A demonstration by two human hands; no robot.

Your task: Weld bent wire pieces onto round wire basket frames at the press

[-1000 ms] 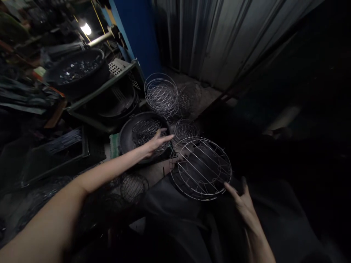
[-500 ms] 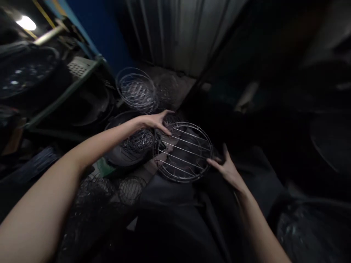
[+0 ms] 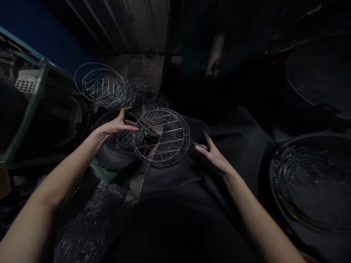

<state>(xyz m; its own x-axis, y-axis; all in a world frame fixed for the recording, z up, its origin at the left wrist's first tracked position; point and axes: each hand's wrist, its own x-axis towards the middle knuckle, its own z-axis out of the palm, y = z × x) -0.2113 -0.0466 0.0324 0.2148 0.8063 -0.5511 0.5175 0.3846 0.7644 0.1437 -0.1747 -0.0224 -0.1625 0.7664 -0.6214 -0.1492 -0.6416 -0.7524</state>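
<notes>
Hands apart, 2 open palms with fingers spread. The left hand (image 3: 116, 126) reaches the near edge of a round wire rack (image 3: 161, 137), its fingertips at the rim or just beside it, above a black basin (image 3: 105, 159) holding a wire basket (image 3: 126, 140). The right hand (image 3: 214, 153) hovers just off the far rim, not touching. That rack lies flat over dark cloth (image 3: 192, 175), with a stack of wire rings (image 3: 102, 86) farther out on the floor and a black tub (image 3: 309, 182) of wire to the right.
</notes>
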